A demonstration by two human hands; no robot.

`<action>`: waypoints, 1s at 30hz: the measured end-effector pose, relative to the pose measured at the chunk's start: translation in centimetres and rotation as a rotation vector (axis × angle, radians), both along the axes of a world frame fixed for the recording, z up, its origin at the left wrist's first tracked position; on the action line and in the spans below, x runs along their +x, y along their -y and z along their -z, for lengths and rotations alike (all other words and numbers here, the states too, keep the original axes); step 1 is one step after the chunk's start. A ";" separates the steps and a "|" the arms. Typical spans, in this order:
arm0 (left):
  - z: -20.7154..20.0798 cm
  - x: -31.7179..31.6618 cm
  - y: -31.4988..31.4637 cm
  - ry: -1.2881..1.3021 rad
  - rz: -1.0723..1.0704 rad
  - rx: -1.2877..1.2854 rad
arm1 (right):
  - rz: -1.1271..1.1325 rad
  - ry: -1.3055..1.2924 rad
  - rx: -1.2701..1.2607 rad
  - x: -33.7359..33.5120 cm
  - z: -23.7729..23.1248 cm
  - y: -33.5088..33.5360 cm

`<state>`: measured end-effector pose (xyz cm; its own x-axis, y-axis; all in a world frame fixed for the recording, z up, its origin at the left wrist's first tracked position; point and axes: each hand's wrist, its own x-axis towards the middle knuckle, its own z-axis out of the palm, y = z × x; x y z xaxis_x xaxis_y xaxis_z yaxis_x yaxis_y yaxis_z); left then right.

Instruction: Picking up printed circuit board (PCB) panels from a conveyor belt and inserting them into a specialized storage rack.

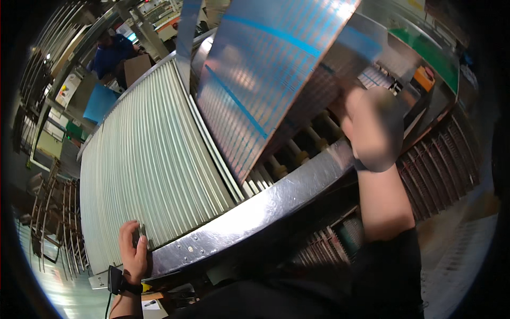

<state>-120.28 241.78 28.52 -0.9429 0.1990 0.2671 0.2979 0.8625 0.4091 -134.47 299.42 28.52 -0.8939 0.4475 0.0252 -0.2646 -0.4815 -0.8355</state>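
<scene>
My left hand (133, 251) rests at the near left corner of a conveyor of pale rollers (154, 154), beside its shiny metal side rail (249, 218). Its thumb and fingers are apart, and I see no object clearly held in it. A large thin coppery panel (265, 80) with blue stripes stands tilted over the conveyor's right part, one corner low near the rail. My right hand (366, 125), smeared by motion, is right of the panel, above the rail. Its fingers reach toward a dark, blurred sheet-like surface; whether they grip it is unclear.
Exposed shafts with yellowish wheels (298, 156) show beneath the panel. Slotted racks (441, 165) stand at the right, and another rack (58, 218) at the far left. A person in dark blue (111, 56) is beyond the conveyor, near a brown box (137, 69).
</scene>
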 end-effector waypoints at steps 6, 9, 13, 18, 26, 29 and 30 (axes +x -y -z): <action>-0.4 0.1 0.0 -0.014 -0.044 -0.003 | 0.206 -0.119 0.425 7.6 -2.0 5.0; -0.8 0.3 0.2 -0.012 -0.066 0.013 | -0.226 0.051 0.590 4.8 -3.4 10.9; -1.0 0.1 -0.5 -0.017 -0.053 0.050 | 0.019 0.019 0.856 2.6 -4.6 12.9; -0.9 0.1 -0.2 -0.069 -0.058 0.042 | 0.115 -0.196 0.836 4.3 -10.2 12.9; -1.1 0.2 0.4 -0.048 -0.025 0.056 | 0.163 -0.185 0.944 3.9 -9.6 15.7; -1.2 0.2 0.6 -0.047 -0.009 0.061 | 0.128 -0.187 0.947 3.5 -8.7 16.6; -1.2 0.1 0.6 -0.047 -0.010 0.064 | 0.126 -0.188 0.949 3.5 -8.4 16.8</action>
